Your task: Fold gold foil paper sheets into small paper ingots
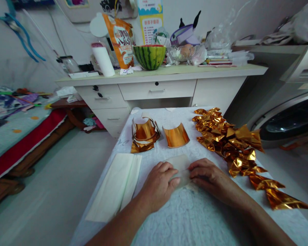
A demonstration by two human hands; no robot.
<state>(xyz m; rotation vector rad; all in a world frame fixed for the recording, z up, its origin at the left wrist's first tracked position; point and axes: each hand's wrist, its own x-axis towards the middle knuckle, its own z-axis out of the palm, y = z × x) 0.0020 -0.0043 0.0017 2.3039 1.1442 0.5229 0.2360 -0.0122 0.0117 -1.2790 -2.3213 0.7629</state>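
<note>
A small, pale, thin sheet of paper lies on the cloth-covered table between my hands. At its left edge, my left hand grips it with curled fingers and the thumb near the lower side. My right hand has its fingers closed on the right edge, with the fingertips partly hidden. Beyond the sheet are a curved piece of gold foil and a loose stack of curled gold foil pieces. A pile of long pale paper sheets rests left of my left hand.
Many twisted gold foil pieces run along the table's right side. Behind the table stands a white desk bearing half a watermelon and an orange pouch. A washing machine is at right, a bed at left.
</note>
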